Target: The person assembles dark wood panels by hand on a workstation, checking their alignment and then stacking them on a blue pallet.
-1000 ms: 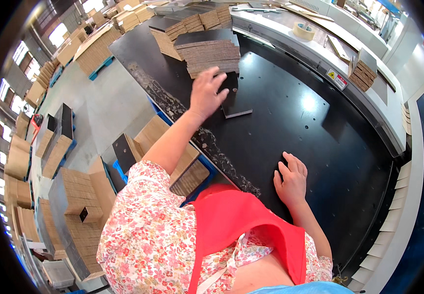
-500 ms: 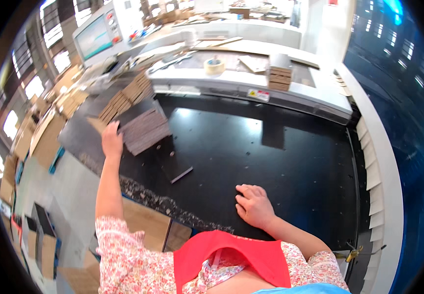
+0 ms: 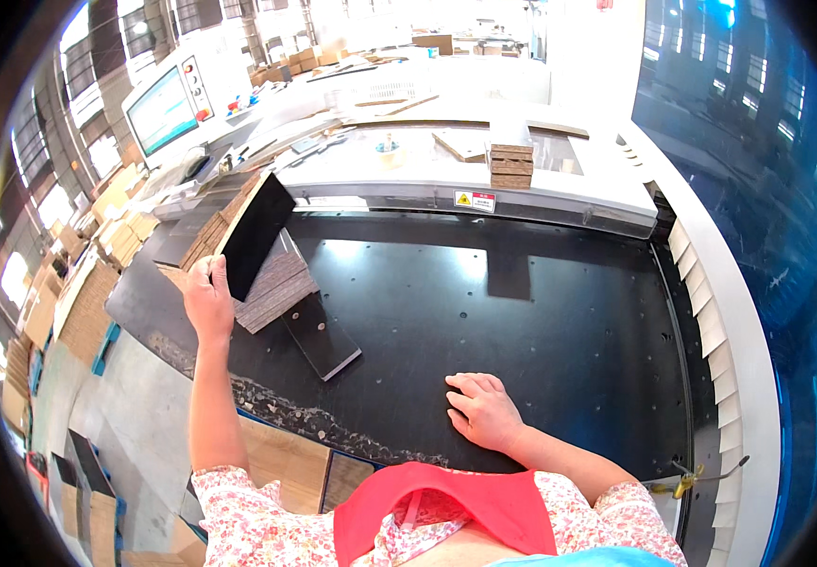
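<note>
My left hand [image 3: 208, 300] pinches the near end of a black board [image 3: 265, 227], thumb on the dark face. The board stands tilted on edge, above a stack of boards [image 3: 281, 286] with layered brown-grey edges. Beside that stack a dark panel [image 3: 322, 335] with small round holes lies flat on the black table [image 3: 484, 321]. My right hand [image 3: 486, 413] rests on the table near its front edge, fingers loosely bent, thumb apart, holding nothing. Another row of brown-edged boards [image 3: 203, 241] sits behind my left hand, partly hidden by the raised board.
A white machine ledge [image 3: 380, 203] crosses the back, bearing a small stack of brown blocks [image 3: 510, 167] and a tape roll [image 3: 387, 148]. A screen [image 3: 163, 111] stands far left. On the right are a white frame [image 3: 739, 312] and a blue panel [image 3: 739, 142]. Wooden boards [image 3: 281, 458] lie below the table's front edge.
My left hand has gripped a black board and raised it on edge at the stack. My right hand stays resting on the table. The view has shifted slightly.
</note>
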The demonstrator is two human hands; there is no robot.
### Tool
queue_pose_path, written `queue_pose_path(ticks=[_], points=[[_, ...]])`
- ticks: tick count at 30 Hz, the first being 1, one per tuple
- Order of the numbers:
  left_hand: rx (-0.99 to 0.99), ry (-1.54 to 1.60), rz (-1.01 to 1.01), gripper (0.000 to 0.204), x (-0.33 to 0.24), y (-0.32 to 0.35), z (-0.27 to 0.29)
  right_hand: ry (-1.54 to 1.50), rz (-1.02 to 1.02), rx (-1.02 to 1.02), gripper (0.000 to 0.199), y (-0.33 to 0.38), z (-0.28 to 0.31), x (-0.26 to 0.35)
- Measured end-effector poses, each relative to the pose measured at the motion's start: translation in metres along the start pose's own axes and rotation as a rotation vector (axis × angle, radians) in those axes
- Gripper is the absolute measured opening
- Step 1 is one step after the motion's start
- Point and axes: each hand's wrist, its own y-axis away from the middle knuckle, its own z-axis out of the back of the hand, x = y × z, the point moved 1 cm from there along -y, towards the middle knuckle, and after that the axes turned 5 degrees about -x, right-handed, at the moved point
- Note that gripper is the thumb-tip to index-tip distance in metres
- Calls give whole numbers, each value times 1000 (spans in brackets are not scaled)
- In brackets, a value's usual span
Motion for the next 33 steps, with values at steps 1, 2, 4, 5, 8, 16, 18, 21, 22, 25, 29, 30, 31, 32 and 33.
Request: queue_pose_path(ticks=[1, 2, 4, 5, 8, 16, 18, 21, 22, 25, 29, 30, 31, 32, 33], points=[[63, 131, 116, 31, -13, 5, 1, -18, -5, -12, 23, 0, 0, -2], [122, 262, 229, 34, -21, 8, 4, -86, -42, -54, 23, -2, 1, -4], [276, 516, 407, 35, -24, 24, -7, -222, -115, -140, 24, -4, -2, -15], [347, 682, 510, 35, -41, 37, -13, -355, -218, -212, 25, -4, -1, -22], [566, 735, 640, 36, -102, 74, -20, -519, -380, -426, 28, 2, -2, -59], [1264, 907, 592, 39, -155, 150, -47, -1610, -843, -21, 43, 4, 49, -110], [1371, 949, 651, 40, -162, 155, -58, -1463, -775, 2, 45, 10, 55, -106], [1333, 965, 748, 44, -158, 159, -80, -1219, -838, 19, 51, 2, 63, -92], [1302, 968, 768, 46, -163, 159, -89, -1181, -859, -47, 51, 2, 63, -92], [1167, 1378, 1244, 65, -165, 161, -119, -1186, -810, -297, 38, 5, 56, -102], [1092, 1461, 1310, 50, -196, 172, -101, -1105, -812, -369, 35, -5, 45, -91], [1166, 1567, 1160, 41, -199, 180, -104, -1201, -828, -438, 37, -2, 37, -87], [1192, 1514, 1029, 36, -210, 184, -99, -1302, -781, -408, 41, 3, 36, -88], [1165, 1518, 1075, 34, -216, 192, -100, -1290, -802, -403, 41, 2, 35, -80], [1137, 1521, 1122, 33, -218, 200, -100, -1277, -825, -398, 41, 1, 33, -73]])
